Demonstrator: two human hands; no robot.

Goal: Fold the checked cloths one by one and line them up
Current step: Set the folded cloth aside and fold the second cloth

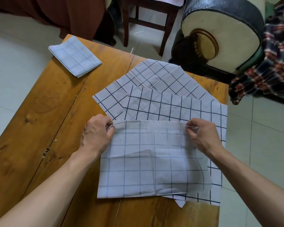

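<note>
Pinching thin checked cloth (pixel 146 154): left hand (pixel 97 133), right hand (pixel 202 136).

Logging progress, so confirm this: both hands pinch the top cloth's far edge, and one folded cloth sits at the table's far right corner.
Wrong corner. The head view shows the folded cloth at the table's far left corner. The left hand and right hand do pinch the top cloth's far edge.

The folded cloth (pixel 75 56) at the far left of the table (pixel 39 112) is pale blue-white with a thin grey-blue check, and the cloth in hand (pixel 146 161) is white with a faint grey check. The two spread cloths beneath, the middle cloth (pixel 179 105) and the far cloth (pixel 154 74), are white with dark navy grid lines. The table is orange-brown wood with dark knots; the blanket (pixel 272 63) at right is navy, red and white plaid.
</note>
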